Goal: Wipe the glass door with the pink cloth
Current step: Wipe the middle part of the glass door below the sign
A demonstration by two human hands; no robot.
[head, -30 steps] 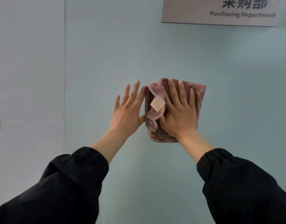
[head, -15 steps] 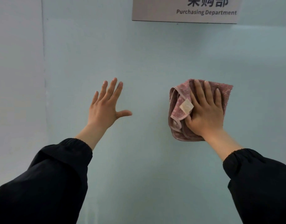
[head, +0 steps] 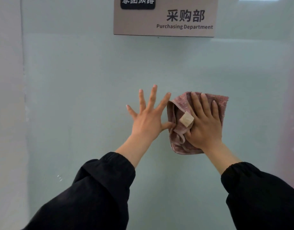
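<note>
Below the sign [head: 164,17], the right hand [head: 204,123] presses the pink cloth [head: 221,103] flat on the glass door [head: 76,97], fingers straight. Soft and floppy, it likely needs a flat palm. The left hand [head: 148,120] rests spread and empty.

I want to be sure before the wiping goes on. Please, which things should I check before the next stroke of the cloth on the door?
1. Right hand flat on the pink cloth, pressing it to the glass door: ok.
2. Cloth folded, no loose end hanging: ok.
3. Left hand out of the cloth's way: not ok, its thumb meets the cloth's left edge.
4. Sign apart from the cloth: ok, it is well above.
5. Glass already clean: cannot tell.
</note>
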